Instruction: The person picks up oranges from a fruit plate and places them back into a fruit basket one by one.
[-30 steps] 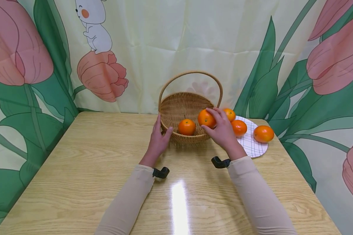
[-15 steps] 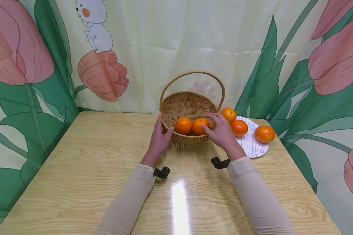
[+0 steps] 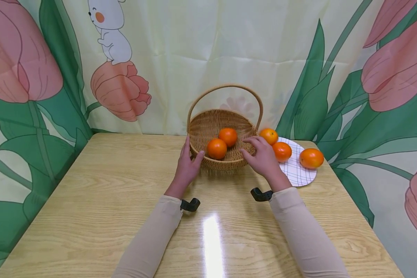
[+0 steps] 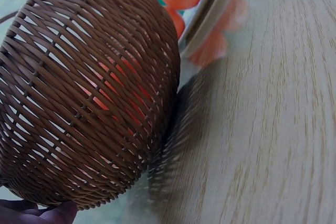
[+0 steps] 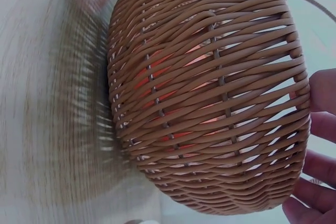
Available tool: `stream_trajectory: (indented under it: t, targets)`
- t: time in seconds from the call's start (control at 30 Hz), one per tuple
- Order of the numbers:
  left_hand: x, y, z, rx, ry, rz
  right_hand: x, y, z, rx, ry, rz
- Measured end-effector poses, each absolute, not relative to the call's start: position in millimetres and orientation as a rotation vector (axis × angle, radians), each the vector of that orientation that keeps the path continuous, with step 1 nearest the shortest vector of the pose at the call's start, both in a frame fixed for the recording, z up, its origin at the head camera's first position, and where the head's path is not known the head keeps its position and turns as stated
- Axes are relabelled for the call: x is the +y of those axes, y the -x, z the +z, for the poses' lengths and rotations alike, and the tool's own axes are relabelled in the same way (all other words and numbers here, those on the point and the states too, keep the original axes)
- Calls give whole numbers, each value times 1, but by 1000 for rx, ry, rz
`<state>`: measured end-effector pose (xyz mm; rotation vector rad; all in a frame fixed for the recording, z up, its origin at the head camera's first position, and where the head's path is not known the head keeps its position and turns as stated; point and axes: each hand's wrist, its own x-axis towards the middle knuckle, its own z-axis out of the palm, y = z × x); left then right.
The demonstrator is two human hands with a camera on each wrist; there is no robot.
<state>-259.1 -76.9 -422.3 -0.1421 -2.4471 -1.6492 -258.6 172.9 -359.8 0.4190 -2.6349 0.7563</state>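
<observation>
I'm sitting at a pale wood-grain table (image 3: 100,200) with a printed curtain (image 3: 208,50) hung behind it, all big pink tulips, green leaves and a small white cartoon rabbit. My left hand (image 3: 186,166) rests against the left side of the wicker basket (image 3: 208,124), fingers straight up along the weave and the thumb laid on its front wall, so it is pressing rather than clutching. My right hand (image 3: 264,157) is at the basket's right rim, fingers relaxed and slightly spread, holding nothing; the fingertips sit at the weave, though I cannot tell from above whether they truly touch it (the right wrist view shows my fingertips (image 5: 315,163) just at the basket's edge). The basket stands upright at the far middle of the table, its arched handle (image 3: 226,88) rising over it, and inside lie two oranges: one orange (image 3: 217,148) toward the front and a second orange (image 3: 227,136) just behind it, close together. Through the weave in both wrist views an orange glow shows from the fruit inside. Just to the right of the basket lies a white checked plate (image 3: 299,173), with three more oranges (image 3: 282,151) on it, the nearest one close beside my right hand. Both my arms are in light beige sleeves (image 3: 153,235), and a small black camera mount (image 3: 190,204) sits at each wrist.
</observation>
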Motion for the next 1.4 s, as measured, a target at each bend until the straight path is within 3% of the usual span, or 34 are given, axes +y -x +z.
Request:
stream_trajectory:
  t: [1.4]
  targets:
    - [-76, 259, -423, -2441, 148, -1660, 231, 278, -392, -2584, -61, 835]
